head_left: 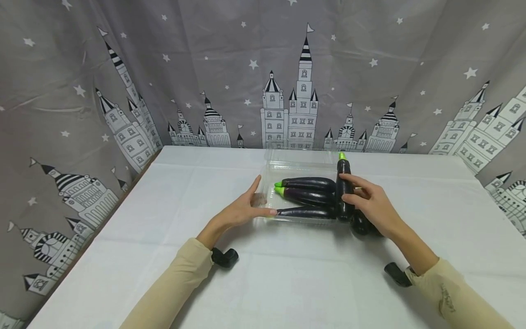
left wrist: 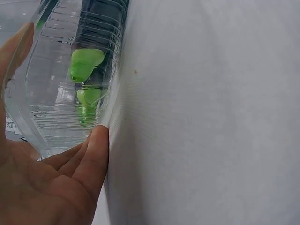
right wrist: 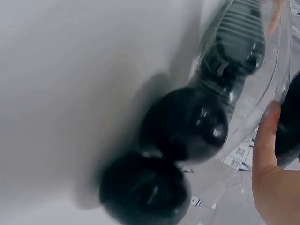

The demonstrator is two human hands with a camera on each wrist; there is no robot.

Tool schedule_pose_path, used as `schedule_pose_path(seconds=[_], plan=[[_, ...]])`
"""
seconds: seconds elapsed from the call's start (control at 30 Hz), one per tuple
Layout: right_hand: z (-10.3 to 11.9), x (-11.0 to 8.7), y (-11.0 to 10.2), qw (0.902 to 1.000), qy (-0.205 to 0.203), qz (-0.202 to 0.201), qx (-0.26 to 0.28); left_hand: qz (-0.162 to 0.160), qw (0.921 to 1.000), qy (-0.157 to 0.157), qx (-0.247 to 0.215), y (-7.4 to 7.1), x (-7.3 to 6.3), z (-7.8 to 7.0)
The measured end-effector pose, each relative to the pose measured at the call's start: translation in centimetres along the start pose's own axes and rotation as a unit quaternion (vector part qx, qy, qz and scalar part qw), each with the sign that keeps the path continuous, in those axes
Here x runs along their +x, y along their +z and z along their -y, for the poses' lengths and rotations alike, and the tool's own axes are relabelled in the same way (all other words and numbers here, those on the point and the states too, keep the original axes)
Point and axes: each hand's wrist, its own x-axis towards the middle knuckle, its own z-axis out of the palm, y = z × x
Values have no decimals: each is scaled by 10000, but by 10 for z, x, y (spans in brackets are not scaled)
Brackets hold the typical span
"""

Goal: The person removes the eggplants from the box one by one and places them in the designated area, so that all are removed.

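A clear plastic container [head_left: 297,170] holds three dark purple eggplants lying side by side, among them a middle eggplant [head_left: 310,196], with green stem ends pointing left. Against its left end rests my left hand [head_left: 240,210], fingers spread and thumb along the near corner; the left wrist view shows straight fingers [left wrist: 93,159] against the clear wall. My right hand [head_left: 374,203] pinches another eggplant [head_left: 344,189] between thumb and fingers. That eggplant points stem-away, crosswise over the container's right end, overlapping the blunt ends of those inside.
Below the right hand, two more eggplants lie on the white cloth beside the container: a nearer eggplant [right wrist: 145,190] and one next to it [right wrist: 185,124]. A grey curtain [head_left: 230,68] with printed castles hangs behind the white-covered table [head_left: 287,274].
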Motion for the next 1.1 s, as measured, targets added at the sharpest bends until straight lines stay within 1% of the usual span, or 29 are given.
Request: schedule_pose_path(seconds=[0.3, 0.5, 0.67, 0.83, 0.97, 1.03, 1.1], plan=[[-9, -14, -27, 9996, 92, -219, -130, -25, 9999, -42, 98, 0, 0, 0], [-20, -23, -47, 9985, 22, -386, -386, -18, 10000, -33, 91, 0, 0, 0], [-30, -29, -57, 9958, 71, -632, -665, -16, 10000, -26, 72, -1, 0, 0], [-40, -31, -65, 9945, 226, -796, -643, -23, 9999, -80, 59, 0, -1, -1], [-48, -32, -72, 9920, 469, -798, -862, -3, 9999, -132, 76, 0, -2, 0], [-51, -32, -75, 9912, 589, -719, -941, -14, 9999, -124, 92, 0, -1, 0], [-54, -33, -78, 9918, 684, -584, -905, -27, 9999, -114, 103, 0, -1, -1]])
